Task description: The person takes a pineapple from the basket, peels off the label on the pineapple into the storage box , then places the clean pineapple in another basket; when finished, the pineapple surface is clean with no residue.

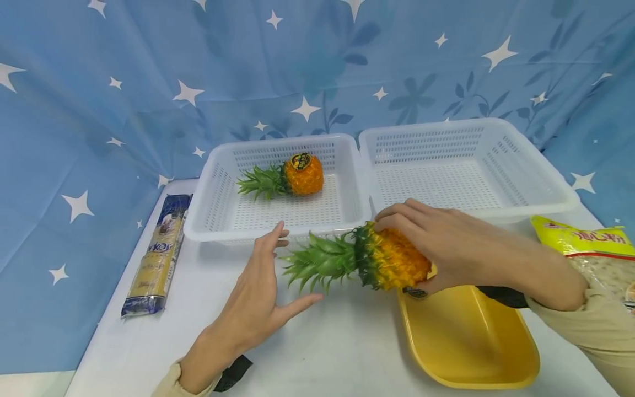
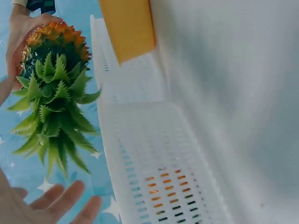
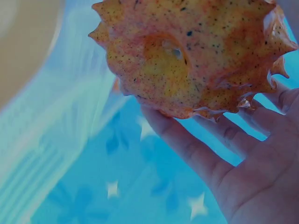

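My right hand (image 1: 448, 240) grips an orange pineapple (image 1: 394, 259) round its fruit, in the air over the rear left part of the yellow basin (image 1: 466, 336). The green leaf crown points left, towards my left hand (image 1: 255, 300), which has its fingers stretched and thumb spread, apart from the leaves. In the left wrist view the pineapple (image 2: 51, 107) shows mostly its crown. The right wrist view has the fruit's base (image 3: 163, 70) close up, with fingers along its side. A second pineapple (image 1: 303, 177) lies on its side in the left white basket (image 1: 223, 234).
Beside that basket stands another white basket (image 1: 426, 184) on the right. A long pack of noodles (image 1: 156, 256) lies at the left table edge. A yellow-topped clear bag (image 1: 595, 248) lies at the far right. Blue starred cloth (image 1: 307, 66) hangs behind.
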The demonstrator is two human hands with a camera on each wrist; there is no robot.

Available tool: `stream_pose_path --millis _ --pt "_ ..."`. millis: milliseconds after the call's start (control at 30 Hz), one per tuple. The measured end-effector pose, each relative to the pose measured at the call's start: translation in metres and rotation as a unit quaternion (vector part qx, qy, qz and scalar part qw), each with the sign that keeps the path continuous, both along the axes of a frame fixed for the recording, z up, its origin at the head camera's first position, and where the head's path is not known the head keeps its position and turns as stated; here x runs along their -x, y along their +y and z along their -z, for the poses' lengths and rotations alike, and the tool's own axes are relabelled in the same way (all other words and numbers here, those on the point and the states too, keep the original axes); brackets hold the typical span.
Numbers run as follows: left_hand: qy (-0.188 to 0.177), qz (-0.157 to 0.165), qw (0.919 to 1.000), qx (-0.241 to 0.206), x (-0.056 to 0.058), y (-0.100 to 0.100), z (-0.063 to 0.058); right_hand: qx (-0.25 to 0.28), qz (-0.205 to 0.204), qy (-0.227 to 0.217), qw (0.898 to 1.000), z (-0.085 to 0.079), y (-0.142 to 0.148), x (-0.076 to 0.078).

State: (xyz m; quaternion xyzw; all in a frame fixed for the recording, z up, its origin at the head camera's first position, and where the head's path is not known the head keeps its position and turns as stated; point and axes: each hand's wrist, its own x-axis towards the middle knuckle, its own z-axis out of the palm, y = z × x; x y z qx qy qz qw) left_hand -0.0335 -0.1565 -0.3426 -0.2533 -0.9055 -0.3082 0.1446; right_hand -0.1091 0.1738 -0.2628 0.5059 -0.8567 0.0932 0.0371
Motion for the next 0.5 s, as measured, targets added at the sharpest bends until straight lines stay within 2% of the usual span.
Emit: stream_pose_path --millis 100,200,267,333,433,500 --pt "-0.002 -0.003 0.9980 -0.064 0.003 0.008 -0.003 0.025 0.021 0.026 0.999 -0.008 0.026 0.005" --pt "-0.024 0.017 0.9921 -0.122 0.006 0.021 -0.002 0.047 0.053 0.041 0.997 -0.016 0.053 0.012" --pt "-0.069 0.042 0.9847 -0.154 0.008 0.033 0.000 0.056 0.084 0.054 0.993 -0.021 0.071 0.018" --pt "-0.134 0.069 0.9733 -0.173 0.009 0.049 0.005 0.068 0.109 0.073 0.989 -0.023 0.086 0.024" --pt "-0.228 0.107 0.9518 -0.175 0.013 0.076 0.011 0.086 0.145 0.099 0.981 -0.023 0.105 0.034" --pt "-0.266 0.124 0.9413 -0.167 0.018 0.092 0.016 0.095 0.160 0.113 0.976 -0.020 0.114 0.041"
